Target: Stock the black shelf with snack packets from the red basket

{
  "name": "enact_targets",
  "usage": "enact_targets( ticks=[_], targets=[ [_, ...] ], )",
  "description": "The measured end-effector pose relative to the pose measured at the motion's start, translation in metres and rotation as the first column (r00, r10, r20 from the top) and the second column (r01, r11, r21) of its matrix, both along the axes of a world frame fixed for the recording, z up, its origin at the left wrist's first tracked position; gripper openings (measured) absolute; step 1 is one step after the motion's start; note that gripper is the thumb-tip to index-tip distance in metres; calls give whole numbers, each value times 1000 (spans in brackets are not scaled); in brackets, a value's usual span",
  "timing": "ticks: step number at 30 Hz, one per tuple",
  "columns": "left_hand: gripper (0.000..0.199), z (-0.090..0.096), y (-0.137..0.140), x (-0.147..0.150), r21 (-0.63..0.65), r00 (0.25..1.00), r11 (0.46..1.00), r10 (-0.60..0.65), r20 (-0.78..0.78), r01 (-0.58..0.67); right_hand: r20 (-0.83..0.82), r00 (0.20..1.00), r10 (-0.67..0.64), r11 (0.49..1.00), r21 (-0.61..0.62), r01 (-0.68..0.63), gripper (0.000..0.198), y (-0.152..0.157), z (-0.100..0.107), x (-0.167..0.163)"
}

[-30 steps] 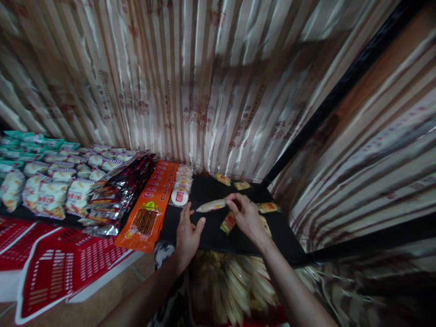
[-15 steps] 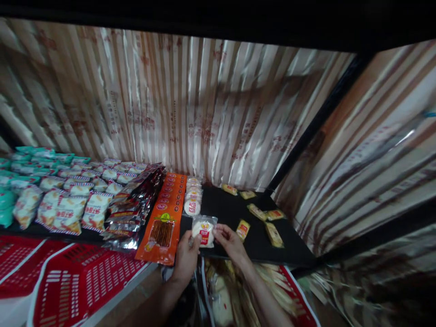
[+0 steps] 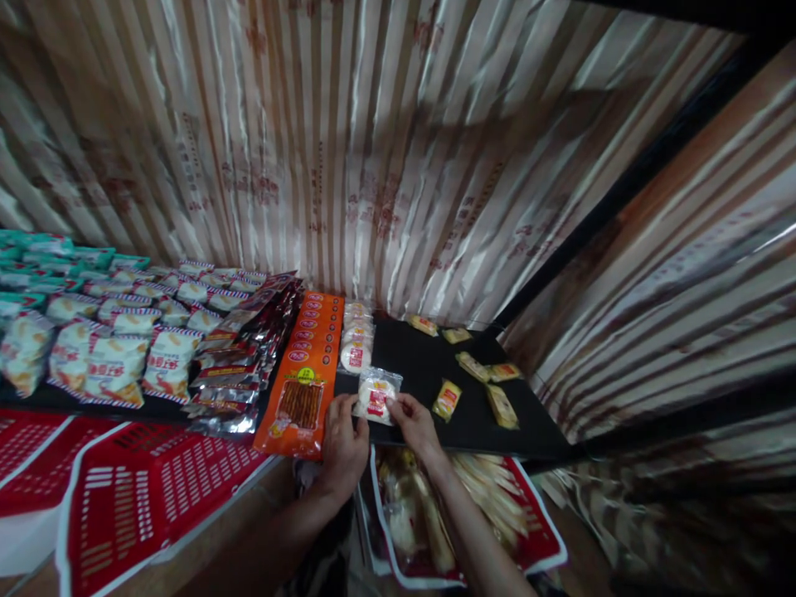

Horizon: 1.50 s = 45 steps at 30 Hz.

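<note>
A clear packet with a round white rice cracker (image 3: 378,396) and a red label is near the front edge of the black shelf (image 3: 407,361). My right hand (image 3: 415,424) pinches the packet's right edge between thumb and fingers. On the packet's left side, my left hand (image 3: 343,448) is closed with its fingertips at the edge, close to a long orange snack pack (image 3: 304,373). Behind the held packet, a row of similar rice cracker packets (image 3: 356,352) runs back toward the curtain. Several small yellow packets (image 3: 447,400) lie scattered to the right.
Dark foil packs (image 3: 230,377), white snack bags (image 3: 115,365) and green bags (image 3: 46,245) fill the left of the shelf. Below are red baskets (image 3: 167,493) and another red basket (image 3: 547,531) of packaged goods. A striped curtain (image 3: 348,149) hangs behind; a black post (image 3: 578,220) slants at right.
The view has tilted down and shifted slightly, so the shelf sits higher in the picture. Both hands stay at the rice cracker packet; my left thumb has moved off its front toward the lower edge.
</note>
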<state>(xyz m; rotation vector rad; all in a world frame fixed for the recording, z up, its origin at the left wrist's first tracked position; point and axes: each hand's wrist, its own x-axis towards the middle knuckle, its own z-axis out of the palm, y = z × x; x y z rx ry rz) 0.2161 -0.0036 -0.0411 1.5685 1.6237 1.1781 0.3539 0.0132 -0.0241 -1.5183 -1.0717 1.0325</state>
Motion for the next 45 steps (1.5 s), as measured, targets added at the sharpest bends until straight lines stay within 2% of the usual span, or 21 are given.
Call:
enact_targets(
  ticks=[6, 13, 21, 27, 33, 38, 41, 45],
  targets=[
    [37, 9, 8, 5, -49, 994, 995, -88, -72, 84, 186, 982, 27, 1000, -13, -26, 37, 27, -9, -4],
    [40, 6, 24, 5, -137, 985, 987, -102, -142, 83, 303, 951, 54, 998, -31, -46, 34, 51, -23, -12],
    [45, 13, 41, 8, -186, 973, 979, -120, -197, 83, 392, 919, 37, 999, -37, -25, 31, 64, -15, -11],
    [44, 9, 45, 11, -179, 971, 980, -118, -206, 81, 479, 877, 31, 999, -47, -10, 30, 70, -14, -12],
    [49, 11, 43, 14, -131, 963, 988, -117, -244, 87, 459, 888, 9, 1000, 21, -21, 34, 68, -16, -17],
    [48, 14, 48, 13, -153, 960, 985, -121, -253, 84, 463, 886, 35, 999, -21, -28, 33, 69, -20, -21],
    [49, 12, 49, 11, -154, 952, 982, -146, -269, 107, 487, 874, 9, 1000, -4, -8, 30, 70, -23, -22],
    [48, 12, 43, 9, -124, 947, 987, -138, -291, 106, 363, 931, -43, 999, 46, 28, 32, 60, -20, -24]
  ],
)
